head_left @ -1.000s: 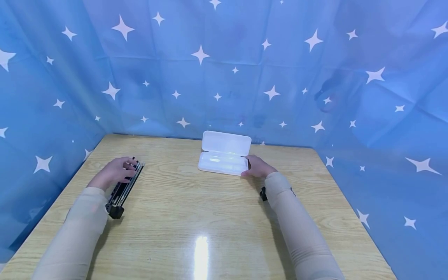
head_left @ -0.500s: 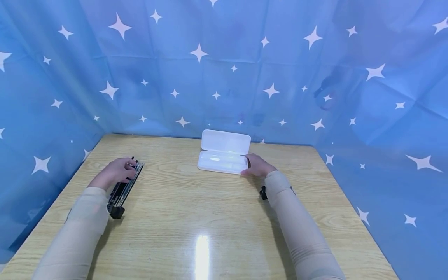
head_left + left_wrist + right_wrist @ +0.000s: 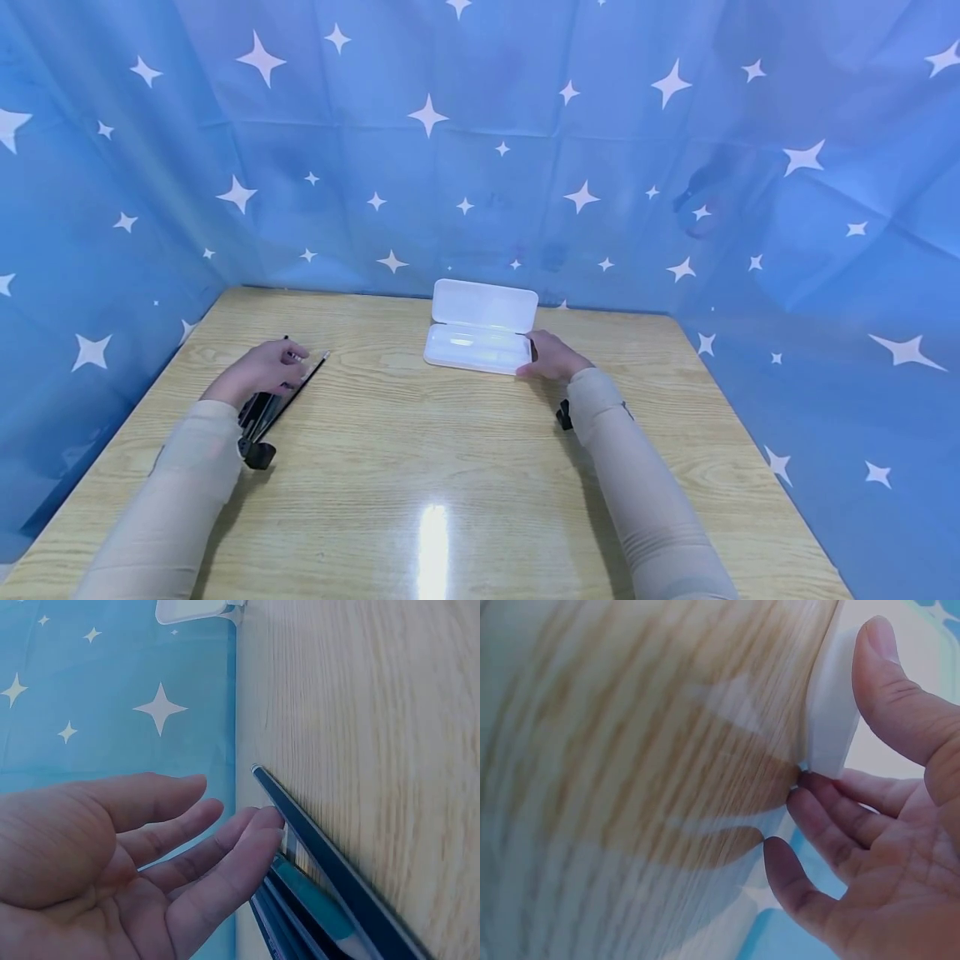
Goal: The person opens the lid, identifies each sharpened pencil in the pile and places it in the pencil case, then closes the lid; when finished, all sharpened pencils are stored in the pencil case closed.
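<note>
My left hand [image 3: 262,368] is over a group of pens and pencils at the table's left. In the left wrist view its fingertips meet or nearly meet a dark pencil [image 3: 326,855], with the thumb standing apart. Beneath lie several dark pens and a teal-and-white one [image 3: 311,892], partly hidden by the fingers. A white pencil case [image 3: 476,348] lies at the back of the table, its lid [image 3: 483,306] raised and its inside visible. My right hand [image 3: 553,357] holds the case's right end, thumb at the front side and fingers around the corner.
The wooden table [image 3: 375,467] meets a blue star-patterned curtain [image 3: 480,167] at the back and sides. Black wrist-camera mounts [image 3: 260,455] hang under both forearms, the left one close to the pens.
My left hand has shifted slightly to the right. One dark pencil now lies angled out from the group, its tip farther right. The right hand and the case stay put.
</note>
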